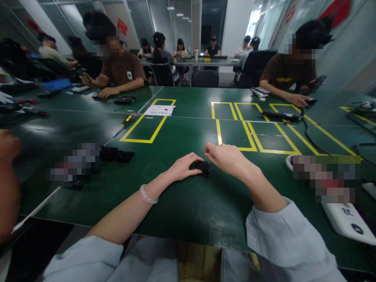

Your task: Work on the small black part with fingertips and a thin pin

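Note:
A small black box-shaped part (202,167) rests on the green table in front of me. My left hand (188,166), with a pale bracelet on the wrist, grips it from the left between thumb and fingers. Just to the right of the part, my right hand (226,156) is closed in a pinch. A thin dark line shows below its fingertips, beside the part, too small to name.
A yellow-and-black screwdriver (127,120) and a white paper (160,110) lie beyond my left hand. Yellow tape rectangles (255,149) mark the green table (182,211). At right are a white case (349,223) and a black cable (311,137). Co-workers (122,68) sit opposite; another person's arm (8,184) enters at left.

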